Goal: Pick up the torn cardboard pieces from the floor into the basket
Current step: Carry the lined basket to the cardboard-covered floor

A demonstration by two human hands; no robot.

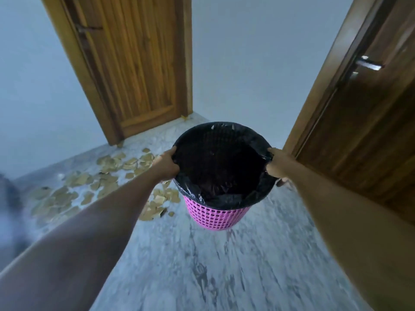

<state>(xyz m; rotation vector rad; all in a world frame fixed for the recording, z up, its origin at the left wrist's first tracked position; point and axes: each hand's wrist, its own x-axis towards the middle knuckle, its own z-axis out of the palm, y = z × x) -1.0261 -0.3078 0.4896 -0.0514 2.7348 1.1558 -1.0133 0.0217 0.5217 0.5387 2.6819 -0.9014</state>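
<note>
Right now the basket (pixel 215 212) hangs between both hands, carried in front of the person with its mouth tipped a little toward them. The left hand (pixel 165 166) grips the rim on its left side, fingers curled over the black liner (pixel 222 167); the right hand (pixel 275 163) grips the opposite side the same way. Both arms are stretched well out and nearly straight, so the basket is held away from the body. Whether its base touches the floor (pixel 224 265) I cannot tell; it looks clear of it.

The cardboard pieces (pixel 107 176) lie scattered on the floor to the left of the basket and beyond it, in a loose band running from the near-left corner toward the left door (pixel 134 63). The closest scraps sit just beside the basket's left flank, partly hidden under the left forearm. So the litter is on the left hand's side, and that hand is the nearer one to it.

Judging from this, the basket wants setting down beside the near end of the band. Nothing seems to be in it yet, though the dark liner hides the bottom.
</note>
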